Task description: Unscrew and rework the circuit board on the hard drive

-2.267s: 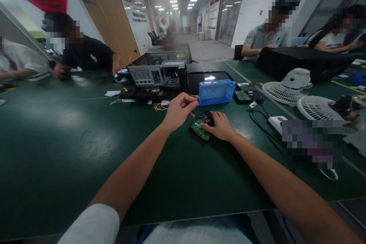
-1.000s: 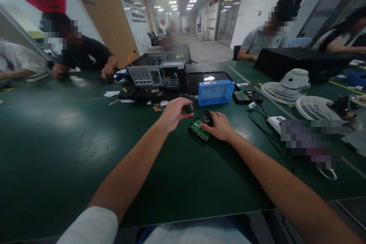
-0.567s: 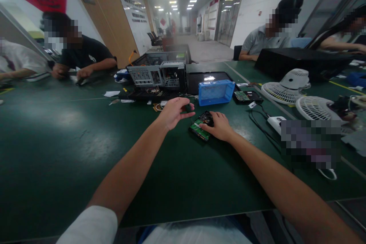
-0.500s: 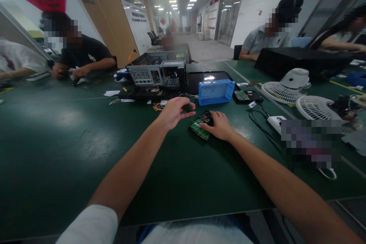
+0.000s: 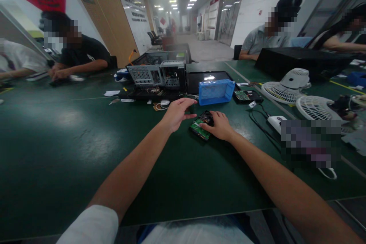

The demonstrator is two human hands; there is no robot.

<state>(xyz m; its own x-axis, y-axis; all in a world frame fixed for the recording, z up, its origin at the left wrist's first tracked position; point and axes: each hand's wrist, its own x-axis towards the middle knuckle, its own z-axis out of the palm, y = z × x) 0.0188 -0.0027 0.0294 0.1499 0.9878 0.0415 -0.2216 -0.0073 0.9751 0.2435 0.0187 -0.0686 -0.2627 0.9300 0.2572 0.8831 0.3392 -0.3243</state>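
Observation:
A hard drive (image 5: pixel 199 130), its green circuit board facing up, lies on the green table. My right hand (image 5: pixel 219 125) grips its right side, thumb over the board and fingers along the far edge. Just left of and above the drive, my left hand (image 5: pixel 179 113) is closed around a short dark upright handle, seemingly a screwdriver (image 5: pixel 193 109). Its tip is too small and dark to make out, so I cannot tell whether it touches the drive. Behind my hands stands a blue plastic bin (image 5: pixel 216 92), tipped on its side.
An opened computer case (image 5: pixel 157 74) stands behind my left hand, with a black panel (image 5: pixel 210 78) beside it. Another hard drive (image 5: pixel 248 96), a power strip (image 5: pixel 276 122) with cables and white fan parts (image 5: pixel 286 85) lie right. Several people sit around the table.
My left hand has shifted slightly right and turned, its fingers closer around the dark handle. My right hand and the hard drive stay almost still. A person at left has drawn their hands together.

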